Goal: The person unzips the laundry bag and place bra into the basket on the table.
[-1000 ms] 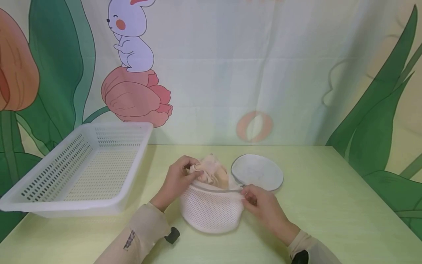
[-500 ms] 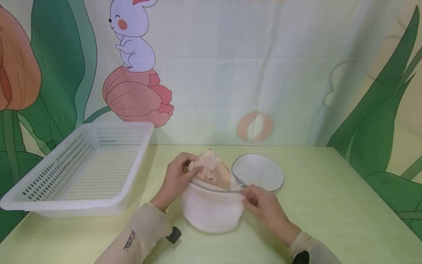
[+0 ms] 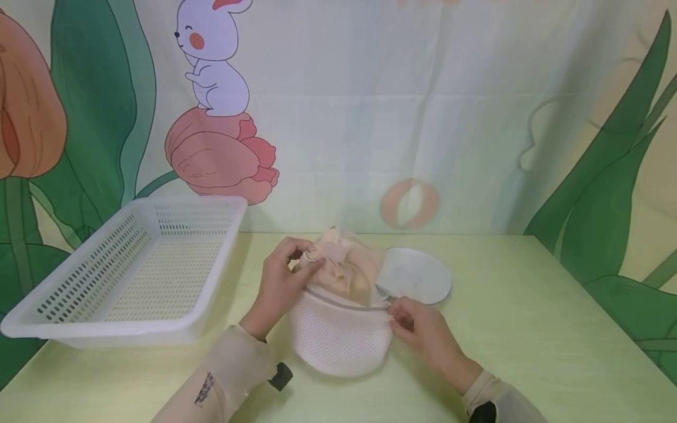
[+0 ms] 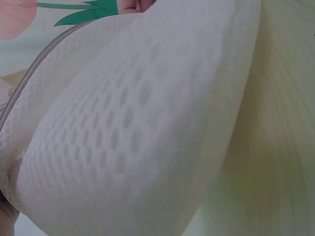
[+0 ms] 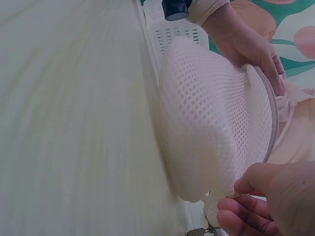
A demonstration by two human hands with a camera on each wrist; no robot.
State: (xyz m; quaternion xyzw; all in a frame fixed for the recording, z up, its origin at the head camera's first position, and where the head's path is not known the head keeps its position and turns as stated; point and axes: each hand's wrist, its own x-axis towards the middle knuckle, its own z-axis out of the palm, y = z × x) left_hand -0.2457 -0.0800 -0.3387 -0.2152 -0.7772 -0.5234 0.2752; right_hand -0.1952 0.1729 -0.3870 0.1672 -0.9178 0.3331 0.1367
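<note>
A white mesh laundry bag with a grey zip edge stands unzipped on the table. Out of its mouth bulges a crumpled beige bra with smooth, cup-like parts; its lower part is hidden inside. My left hand pinches the bra's gathered fabric at the bag's left rim. At the right end of the zip, my right hand pinches the bag's edge, thumb against fingers, as the right wrist view also shows. The bag's round lid lies folded back behind. Mesh fills most of the left wrist view.
A white slotted plastic basket stands on the left of the pale green table. Behind the table hangs a cloth backdrop printed with a rabbit and tulips. A dark device sits at the left wrist.
The bra has risen further out of the bag and spread to the right, covering part of the lid. My left hand has moved slightly up; the right hand has stayed in place.
</note>
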